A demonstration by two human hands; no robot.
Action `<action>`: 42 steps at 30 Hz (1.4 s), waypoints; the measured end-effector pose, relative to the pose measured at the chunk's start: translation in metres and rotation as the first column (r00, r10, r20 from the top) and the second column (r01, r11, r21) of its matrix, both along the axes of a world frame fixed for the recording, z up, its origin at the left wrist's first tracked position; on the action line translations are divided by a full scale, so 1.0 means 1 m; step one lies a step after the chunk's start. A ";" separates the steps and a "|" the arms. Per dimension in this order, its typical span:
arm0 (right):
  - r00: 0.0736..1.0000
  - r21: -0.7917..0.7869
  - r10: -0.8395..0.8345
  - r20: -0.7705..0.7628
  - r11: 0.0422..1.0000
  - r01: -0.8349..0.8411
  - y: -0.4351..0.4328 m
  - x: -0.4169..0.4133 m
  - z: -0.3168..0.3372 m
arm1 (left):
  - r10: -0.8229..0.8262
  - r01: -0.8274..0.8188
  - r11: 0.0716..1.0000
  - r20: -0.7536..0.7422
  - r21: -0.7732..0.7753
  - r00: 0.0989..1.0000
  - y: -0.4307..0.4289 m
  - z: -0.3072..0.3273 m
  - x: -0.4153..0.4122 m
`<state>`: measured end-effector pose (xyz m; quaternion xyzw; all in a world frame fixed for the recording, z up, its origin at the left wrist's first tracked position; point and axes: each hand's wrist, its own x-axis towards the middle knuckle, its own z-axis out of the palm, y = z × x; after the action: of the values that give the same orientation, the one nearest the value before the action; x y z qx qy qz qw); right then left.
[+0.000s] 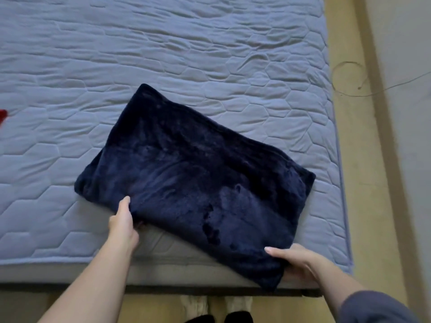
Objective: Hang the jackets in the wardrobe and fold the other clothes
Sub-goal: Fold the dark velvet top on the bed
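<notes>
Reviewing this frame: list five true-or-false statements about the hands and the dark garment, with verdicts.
1. The navy garment lies on the mattress. True.
2. The left hand is clear of the garment. False: it grips its near left edge.
3. The right hand grips the garment's near right corner. True.
4. The garment is on a hanger. False: it lies folded flat.
5. A red item shows at the view's left edge. True.

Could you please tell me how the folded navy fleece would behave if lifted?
The navy fleece would probably sag and unfold, since its edges lie soft and rounded on the mattress. Its plush pile likely grips rather than slips.
</notes>
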<state>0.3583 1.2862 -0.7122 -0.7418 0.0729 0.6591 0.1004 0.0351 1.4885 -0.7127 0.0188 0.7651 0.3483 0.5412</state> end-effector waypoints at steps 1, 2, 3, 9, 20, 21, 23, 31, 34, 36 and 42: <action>1.000 -0.010 -0.011 -0.020 1.000 0.010 0.007 0.008 0.003 | 0.011 -0.012 1.000 0.039 0.021 0.999 0.000 0.001 -0.003; 1.000 -0.015 -0.006 -0.015 1.000 0.006 0.017 0.018 0.008 | 0.019 -0.023 0.999 0.082 0.048 0.996 0.001 0.002 -0.006; 0.999 -0.010 0.027 0.018 1.000 -0.027 0.029 0.028 0.014 | 0.021 -0.030 0.997 0.118 0.076 0.993 0.004 0.004 -0.009; 0.671 0.104 0.364 0.646 0.829 -0.550 0.122 0.075 0.035 | 0.050 -0.073 0.991 0.193 0.110 0.980 0.027 0.001 -0.029; 0.358 0.084 0.655 0.666 0.411 -0.908 0.286 -0.020 -0.006 | -0.087 0.107 0.990 -0.197 0.092 0.977 0.098 -0.030 -0.062; 0.375 0.088 0.664 0.647 0.423 -0.902 0.291 -0.021 -0.011 | -0.111 0.151 0.978 -0.252 0.145 0.961 0.119 -0.027 -0.064; 0.467 0.138 0.712 0.524 0.471 -0.871 0.291 -0.024 -0.020 | -0.143 0.229 0.949 -0.347 0.219 0.927 0.160 -0.022 -0.071; 0.754 0.210 0.624 0.204 0.725 -0.656 0.272 -0.034 -0.018 | -0.135 0.108 0.989 0.335 0.097 0.933 0.065 -0.012 -0.057; 0.775 0.218 0.610 0.167 0.743 -0.632 0.278 -0.029 -0.010 | -0.156 0.148 0.987 0.506 0.057 0.849 -0.005 -0.017 -0.024; 0.673 0.154 0.713 0.194 0.656 -0.739 0.275 -0.023 -0.003 | -0.163 0.171 0.985 0.551 0.038 0.819 -0.039 -0.019 0.002; 0.327 -0.082 0.921 0.212 0.350 -0.933 0.232 0.008 0.018 | -0.229 0.263 0.964 0.374 -0.042 0.899 -0.087 -0.019 0.036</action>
<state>0.3658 1.5181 -0.6938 -0.7159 -0.3920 0.5134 -0.2651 0.0711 1.4014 -0.7321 0.0252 0.6575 0.2392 0.7140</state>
